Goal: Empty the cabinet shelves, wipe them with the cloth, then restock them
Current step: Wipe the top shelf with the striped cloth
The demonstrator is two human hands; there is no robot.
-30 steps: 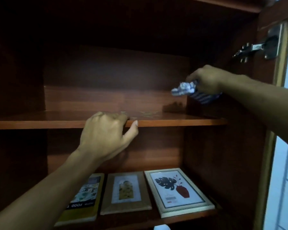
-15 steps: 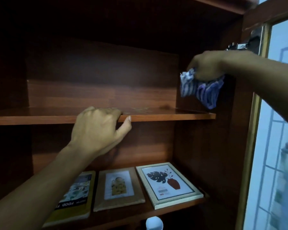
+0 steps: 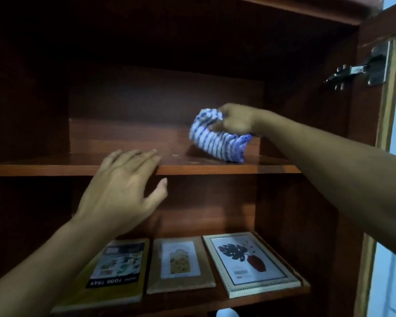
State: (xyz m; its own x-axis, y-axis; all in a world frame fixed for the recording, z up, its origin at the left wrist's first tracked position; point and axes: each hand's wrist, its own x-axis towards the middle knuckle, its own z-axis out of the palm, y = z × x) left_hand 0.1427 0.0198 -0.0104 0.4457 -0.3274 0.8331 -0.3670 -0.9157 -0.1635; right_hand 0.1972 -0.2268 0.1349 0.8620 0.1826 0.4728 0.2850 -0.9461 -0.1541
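Dark wooden cabinet shelf [image 3: 215,167]: right hand [image 3: 234,121] grasps bunched striped cloth [image 3: 217,140], soft, light, best gripped wadded. Left hand [image 3: 121,191] released, fingers flat on shelf edge.

Cabinet [image 3: 306,202]: dark reddish-brown wood, open.
Upper shelf [image 3: 215,169]: glossy, level, pale specks near its middle.
Cloth [image 3: 217,140]: blue-and-white striped, bunched, its underside on the upper shelf, right of centre.
Lower shelf [image 3: 272,298]: carries three flat things in a row.
Book [image 3: 117,268]: yellow, left.
Brown frame [image 3: 180,264]: middle.
White frame [image 3: 249,261]: leaf-and-vase print, right.
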